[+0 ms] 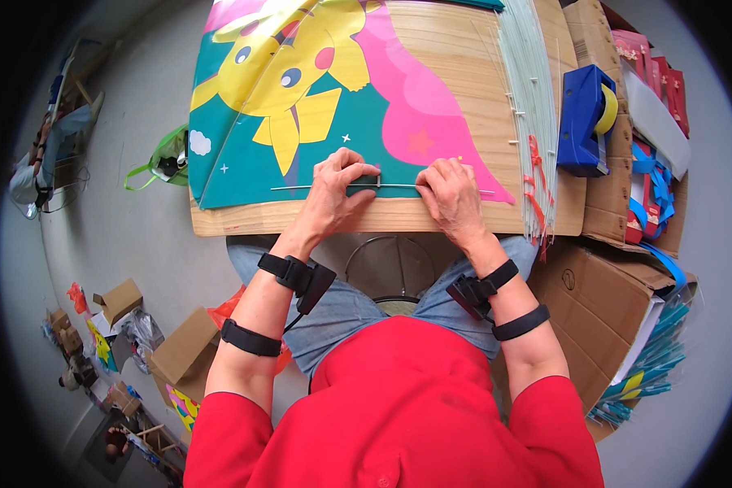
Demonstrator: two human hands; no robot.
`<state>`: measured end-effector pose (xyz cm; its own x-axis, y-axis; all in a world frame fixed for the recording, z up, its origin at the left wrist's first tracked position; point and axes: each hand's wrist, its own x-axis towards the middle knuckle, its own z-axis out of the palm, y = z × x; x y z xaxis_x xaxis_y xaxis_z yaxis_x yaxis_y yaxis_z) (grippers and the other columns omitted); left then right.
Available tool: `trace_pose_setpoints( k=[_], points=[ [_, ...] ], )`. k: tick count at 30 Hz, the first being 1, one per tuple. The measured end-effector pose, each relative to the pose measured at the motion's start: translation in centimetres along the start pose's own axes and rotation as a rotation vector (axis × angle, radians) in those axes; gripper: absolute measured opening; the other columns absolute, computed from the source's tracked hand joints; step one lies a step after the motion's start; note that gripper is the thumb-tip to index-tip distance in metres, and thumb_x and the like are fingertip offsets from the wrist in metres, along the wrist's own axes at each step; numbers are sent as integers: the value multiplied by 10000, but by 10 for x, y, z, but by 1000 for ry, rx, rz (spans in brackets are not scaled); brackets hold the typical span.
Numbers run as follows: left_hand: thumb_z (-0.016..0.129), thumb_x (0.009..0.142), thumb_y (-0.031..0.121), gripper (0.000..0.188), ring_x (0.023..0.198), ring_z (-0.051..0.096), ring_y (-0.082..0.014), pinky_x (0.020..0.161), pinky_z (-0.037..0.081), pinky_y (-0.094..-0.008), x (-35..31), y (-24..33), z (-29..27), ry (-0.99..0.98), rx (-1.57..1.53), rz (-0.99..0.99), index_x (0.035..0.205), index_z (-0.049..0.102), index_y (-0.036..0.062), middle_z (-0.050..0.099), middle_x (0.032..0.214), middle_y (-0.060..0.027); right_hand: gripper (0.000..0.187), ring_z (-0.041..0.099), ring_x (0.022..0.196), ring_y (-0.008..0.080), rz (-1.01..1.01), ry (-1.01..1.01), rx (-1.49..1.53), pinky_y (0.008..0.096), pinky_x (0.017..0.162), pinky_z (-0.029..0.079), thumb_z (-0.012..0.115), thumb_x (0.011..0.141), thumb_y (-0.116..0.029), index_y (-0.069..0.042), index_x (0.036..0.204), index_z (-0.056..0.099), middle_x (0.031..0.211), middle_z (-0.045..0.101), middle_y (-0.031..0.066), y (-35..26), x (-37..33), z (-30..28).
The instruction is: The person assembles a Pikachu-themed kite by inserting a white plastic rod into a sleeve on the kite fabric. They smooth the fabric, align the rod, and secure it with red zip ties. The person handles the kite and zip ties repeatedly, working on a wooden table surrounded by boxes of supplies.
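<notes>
While a carton (pixel 590 321) bears a round mark (pixel 569 280), both hands (pixel 333 189), spaced apart, grip a thin rod (pixel 398 186).

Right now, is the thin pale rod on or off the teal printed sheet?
On: the rod lies across the sheet, teal showing above and below it.

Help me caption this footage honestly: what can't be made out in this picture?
In the head view:
Printed sheet: far part cut off by the top edge.
Thin rod: stretches hidden behind the left fingers and right fingers.
Rod bundle: far ends cut off by the top edge.
Green bag: contents too small and dark.
</notes>
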<state>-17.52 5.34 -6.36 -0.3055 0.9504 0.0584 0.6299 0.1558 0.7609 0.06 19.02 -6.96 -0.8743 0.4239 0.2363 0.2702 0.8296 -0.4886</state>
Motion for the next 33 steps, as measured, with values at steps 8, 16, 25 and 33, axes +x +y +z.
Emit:
trace_pose_setpoints(
  k=[8, 16, 25, 33],
  points=[
    [735, 630, 76, 278, 848, 540, -247, 736, 449, -353, -2, 1, 4, 38, 70, 28, 895, 649, 85, 545, 891, -77, 100, 513, 805, 227, -33, 7, -1, 373, 759, 369, 645, 720, -103, -96, 756, 552, 776, 519, 43, -1, 1, -1],
    [743, 636, 109, 226, 851, 528, -216, 754, 401, -340, 0, 2, 10, 76, 139, 35, 839, 644, 115, 545, 870, -37, 96, 508, 819, 234, -20, -8, -5, 383, 785, 365, 638, 720, -110, -96, 764, 554, 782, 509, 56, 0, 1, -1],
    [743, 631, 94, 218, 850, 525, -214, 777, 399, -341, 5, 11, 9, 33, 121, -44, 825, 645, 98, 549, 859, -33, 102, 506, 830, 232, 23, -18, 12, 396, 812, 358, 638, 721, -113, -94, 766, 548, 783, 504, 58, 1, 0, 0],
    [751, 571, 92, 235, 778, 556, -261, 664, 443, -365, 5, -1, 11, 131, 103, 88, 778, 641, 104, 570, 816, -68, 103, 508, 832, 244, -1, -39, 8, 403, 828, 358, 631, 717, -109, -104, 775, 546, 793, 506, 65, -2, 2, -2]
  ],
)
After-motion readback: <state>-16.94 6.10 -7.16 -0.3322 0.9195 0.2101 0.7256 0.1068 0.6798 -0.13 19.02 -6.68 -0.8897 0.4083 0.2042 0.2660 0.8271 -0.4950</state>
